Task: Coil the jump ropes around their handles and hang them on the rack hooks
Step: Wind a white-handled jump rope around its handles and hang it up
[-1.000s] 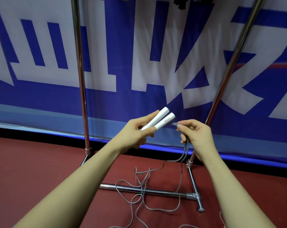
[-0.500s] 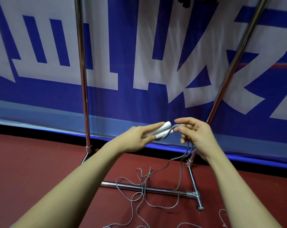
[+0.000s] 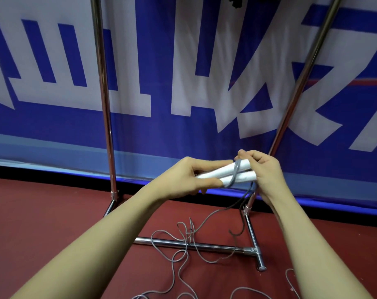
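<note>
Chrome rack (image 3: 103, 108) uprights run out of the top of the frame, so any hooks are cut off. At centre, the left hand (image 3: 189, 180) pinches two white handles (image 3: 217, 173) held side by side. Grey rope (image 3: 235, 173) crosses them once, its slack tangled on the red floor (image 3: 43, 212) below. The right hand (image 3: 263, 169) curls around the handles' right ends, its fingertips partly hidden.

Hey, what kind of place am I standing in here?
Probably a sports hall or gym: dark red sports flooring, a big blue-and-white printed banner along the wall, and a chrome metal rack for gear.
</note>
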